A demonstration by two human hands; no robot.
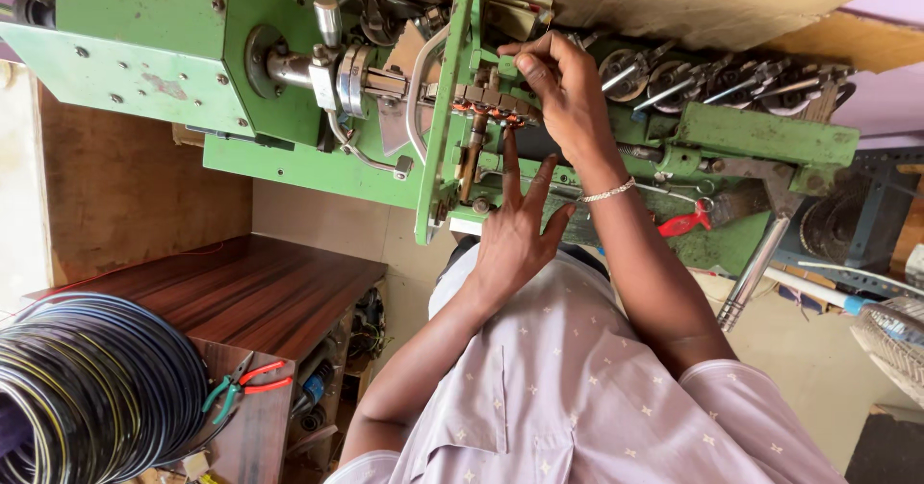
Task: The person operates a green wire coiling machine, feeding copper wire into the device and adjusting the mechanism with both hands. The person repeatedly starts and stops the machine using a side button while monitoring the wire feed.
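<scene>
Copper-coloured parts [489, 109] sit in a short row on the green machine [289, 89], just right of its upright green plate [445, 109], and both hands are at them. Seen from above and rotated, the picture shows the person's body at the bottom and the arms reaching up toward the machine. The right hand [563, 89] is curled over the row from the right, its thumb and fingertips pinched together on the small parts at the upper end of the row, though what exactly sits between them is too small to tell. A thin beaded bracelet [608, 192] circles that wrist. The left hand [515, 229] lies below, fingers spread apart and holding nothing, with one finger stretched straight up so that its tip touches the machine just under the row. Beside the hands a shiny metal shaft [318, 65] runs from the green housing toward the plate, and a curved metal bar bends around it. To the right of the right hand a line of round metal spools [674, 75] with slanted arms runs along the machine. A red-handled tool [685, 221] lies on the green bed near the right forearm. The person wears a pale lilac shirt [577, 388] with small star marks. Further out at lower left stands a dark wooden worktop [241, 292], a big coil of black and yellow wire [87, 388] resting at its edge, and pliers with red and green handles [241, 383] lying just beside the coil
</scene>
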